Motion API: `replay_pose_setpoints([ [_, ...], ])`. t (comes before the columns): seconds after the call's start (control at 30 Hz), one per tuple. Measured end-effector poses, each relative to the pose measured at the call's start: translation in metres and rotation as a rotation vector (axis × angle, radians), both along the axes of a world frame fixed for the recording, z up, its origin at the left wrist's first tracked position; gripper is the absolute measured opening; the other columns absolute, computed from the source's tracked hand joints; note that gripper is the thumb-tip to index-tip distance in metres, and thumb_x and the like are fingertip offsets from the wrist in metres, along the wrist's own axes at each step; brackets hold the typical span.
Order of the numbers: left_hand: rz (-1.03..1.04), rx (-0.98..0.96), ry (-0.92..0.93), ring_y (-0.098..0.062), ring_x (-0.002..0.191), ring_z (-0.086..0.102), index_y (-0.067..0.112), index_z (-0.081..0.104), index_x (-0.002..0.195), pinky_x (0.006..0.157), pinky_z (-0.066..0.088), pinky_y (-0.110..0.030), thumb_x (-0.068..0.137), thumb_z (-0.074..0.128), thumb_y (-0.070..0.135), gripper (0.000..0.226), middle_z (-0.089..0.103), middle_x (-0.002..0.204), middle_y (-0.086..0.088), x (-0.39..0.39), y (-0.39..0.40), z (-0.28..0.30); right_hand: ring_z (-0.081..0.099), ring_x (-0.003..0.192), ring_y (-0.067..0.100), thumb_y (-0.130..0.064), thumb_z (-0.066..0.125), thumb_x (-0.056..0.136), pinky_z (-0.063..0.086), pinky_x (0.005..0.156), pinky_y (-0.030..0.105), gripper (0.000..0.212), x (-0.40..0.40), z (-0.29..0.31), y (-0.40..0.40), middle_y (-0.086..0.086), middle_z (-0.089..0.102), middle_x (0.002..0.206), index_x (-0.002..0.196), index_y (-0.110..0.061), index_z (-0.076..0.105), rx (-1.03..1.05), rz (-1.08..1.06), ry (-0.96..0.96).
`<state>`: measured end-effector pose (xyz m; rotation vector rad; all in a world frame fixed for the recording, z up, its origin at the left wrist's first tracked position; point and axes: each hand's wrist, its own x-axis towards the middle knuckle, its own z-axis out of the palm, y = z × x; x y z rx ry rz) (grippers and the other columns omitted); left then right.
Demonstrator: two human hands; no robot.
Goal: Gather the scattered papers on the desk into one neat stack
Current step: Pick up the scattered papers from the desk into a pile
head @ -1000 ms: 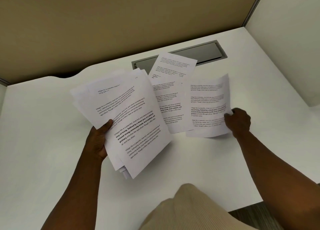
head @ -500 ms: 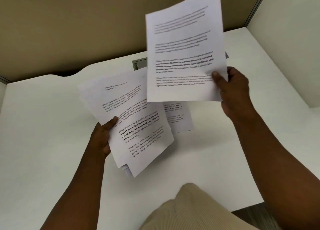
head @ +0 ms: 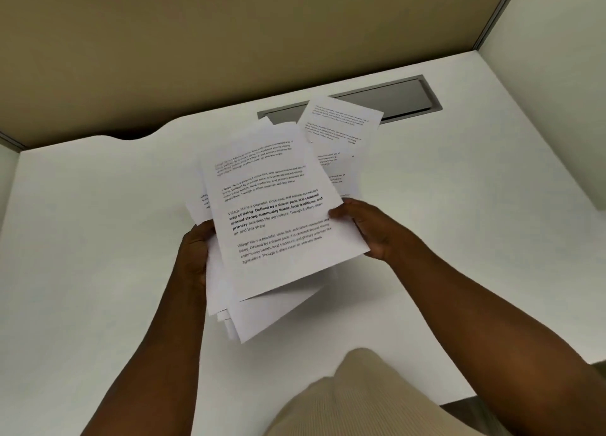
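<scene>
A loose, fanned bundle of printed white sheets (head: 272, 225) hangs above the white desk (head: 98, 238) at the middle of the head view. My left hand (head: 195, 255) grips its left edge. My right hand (head: 364, 227) grips the right edge of the top sheet, thumb on the text. The lower sheets stick out unevenly at the bottom. Behind the bundle, two more printed sheets lie on the desk: one (head: 341, 124) overlaps the grey slot, the other (head: 337, 173) is partly hidden by the bundle.
A grey metal cable slot (head: 403, 97) is set into the desk's far side. A tan partition (head: 229, 42) stands behind the desk and a pale wall (head: 551, 91) on the right. My beige-clothed knee (head: 360, 399) shows at the bottom, by the desk's front edge.
My right hand lifted a sheet off the desk, raised it high, then brought it down onto the bundle in my left hand. Both hands now hold the bundle.
</scene>
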<state>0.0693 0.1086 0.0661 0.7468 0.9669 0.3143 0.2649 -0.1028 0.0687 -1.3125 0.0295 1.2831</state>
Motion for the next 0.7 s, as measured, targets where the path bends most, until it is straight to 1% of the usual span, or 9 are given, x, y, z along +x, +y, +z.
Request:
replay_pose_setpoints([
  [0.1, -0.021, -0.011, 0.004, -0.021, 0.063, 0.073, 0.009, 0.080, 0.073, 0.051, 0.059, -0.029, 0.098, 0.042, 0.015, 0.047, 0.076, 0.074, -0.006, 0.002, -0.004, 0.003, 0.065, 0.105, 0.036, -0.005, 0.055, 0.080, 0.049, 0.096, 0.055, 0.040, -0.009, -0.012, 0.008, 0.018, 0.068, 0.119, 0.118, -0.006, 0.064, -0.014, 0.015, 0.098],
  [0.17, -0.024, -0.024, -0.010, -0.020, 0.060, 0.073, 0.011, 0.079, 0.065, 0.049, 0.058, -0.028, 0.099, 0.041, 0.015, 0.052, 0.076, 0.070, -0.005, 0.001, -0.006, 0.004, 0.064, 0.105, 0.036, -0.001, 0.057, 0.076, 0.048, 0.098, 0.055, 0.043, -0.013, -0.019, 0.012, 0.020, 0.066, 0.120, 0.119, -0.003, 0.063, -0.011, 0.024, 0.105],
  [0.3, -0.037, -0.044, -0.019, -0.022, 0.078, 0.075, 0.015, 0.079, 0.097, 0.059, 0.061, -0.035, 0.102, 0.042, 0.036, 0.043, 0.078, 0.091, -0.006, -0.001, -0.003, 0.003, 0.066, 0.099, 0.030, 0.001, 0.060, 0.082, 0.052, 0.095, 0.045, 0.031, -0.016, -0.028, 0.016, 0.012, 0.069, 0.112, 0.111, -0.008, 0.064, -0.082, 0.111, -0.104],
  [0.4, -0.079, -0.035, -0.014, -0.018, 0.074, 0.076, 0.025, 0.082, 0.074, 0.058, 0.062, -0.036, 0.101, 0.034, 0.050, 0.061, 0.078, 0.085, -0.003, -0.004, -0.006, 0.007, 0.063, 0.109, 0.030, -0.004, 0.067, 0.079, 0.052, 0.096, 0.047, 0.039, -0.016, -0.034, 0.015, 0.007, 0.066, 0.115, 0.116, -0.012, 0.055, -0.146, 0.145, -0.294],
  [0.43, -0.088, -0.015, -0.005, -0.019, 0.079, 0.076, 0.026, 0.083, 0.079, 0.064, 0.062, -0.038, 0.101, 0.037, 0.049, 0.056, 0.078, 0.091, -0.003, -0.005, -0.006, 0.008, 0.061, 0.110, 0.029, -0.005, 0.068, 0.079, 0.052, 0.095, 0.046, 0.042, -0.016, -0.036, 0.015, 0.004, 0.063, 0.114, 0.116, -0.014, 0.052, -0.165, 0.149, -0.357],
  [0.5, -0.106, 0.086, 0.024, -0.027, 0.105, 0.071, 0.020, 0.074, 0.115, 0.085, 0.058, -0.047, 0.100, 0.051, 0.032, 0.030, 0.072, 0.118, -0.009, -0.008, -0.002, 0.004, 0.059, 0.108, 0.026, -0.006, 0.070, 0.079, 0.054, 0.091, 0.041, 0.050, -0.014, -0.039, 0.016, 0.002, 0.059, 0.113, 0.120, -0.021, 0.046, -0.195, 0.160, -0.472],
  [0.53, -0.113, 0.136, 0.037, -0.031, 0.114, 0.066, 0.016, 0.064, 0.128, 0.095, 0.052, -0.053, 0.097, 0.057, 0.019, 0.032, 0.067, 0.127, -0.011, -0.010, 0.003, -0.003, 0.058, 0.105, 0.024, -0.008, 0.071, 0.079, 0.053, 0.088, 0.038, 0.055, -0.013, -0.039, 0.017, 0.002, 0.058, 0.114, 0.124, -0.024, 0.044, -0.206, 0.167, -0.516],
  [0.6, -0.097, 0.188, 0.077, -0.035, 0.119, 0.062, 0.012, 0.056, 0.135, 0.103, 0.045, -0.058, 0.089, 0.063, 0.002, 0.048, 0.065, 0.131, -0.013, -0.015, 0.010, -0.014, 0.059, 0.103, 0.022, -0.012, 0.074, 0.078, 0.052, 0.089, 0.038, 0.069, -0.011, -0.040, 0.020, 0.004, 0.058, 0.116, 0.135, -0.025, 0.039, -0.239, 0.180, -0.560],
  [0.7, -0.116, 0.205, 0.135, -0.040, 0.119, 0.061, 0.012, 0.054, 0.136, 0.102, 0.045, -0.061, 0.081, 0.067, -0.003, 0.059, 0.064, 0.131, -0.015, -0.019, 0.015, -0.024, 0.062, 0.107, 0.025, -0.015, 0.079, 0.075, 0.051, 0.097, 0.043, 0.079, -0.009, -0.046, 0.026, 0.006, 0.060, 0.118, 0.142, -0.020, 0.039, -0.328, 0.201, -0.530],
])
